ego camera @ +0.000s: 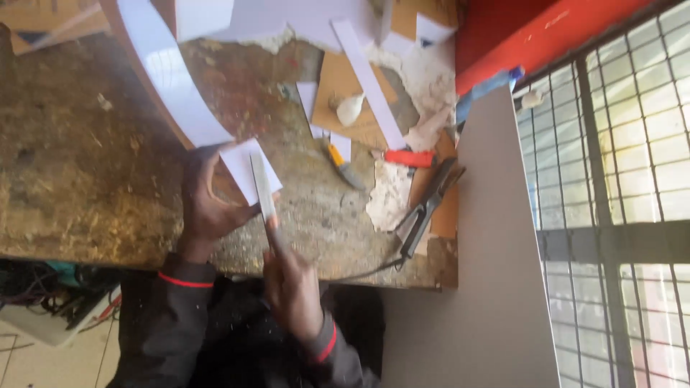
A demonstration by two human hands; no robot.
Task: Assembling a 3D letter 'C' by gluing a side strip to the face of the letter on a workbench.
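On the worn desk [86, 165], the left hand [205, 201] presses fingers closed on a small white piece [244, 169] at the curved white strip's [169, 79] near end. The right hand [291, 284] grips a flat blade [263, 188], its long axis pointing far, across the piece. Right lie pliers [428, 208].

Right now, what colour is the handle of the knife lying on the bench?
Yellow handle, seen in the head view.
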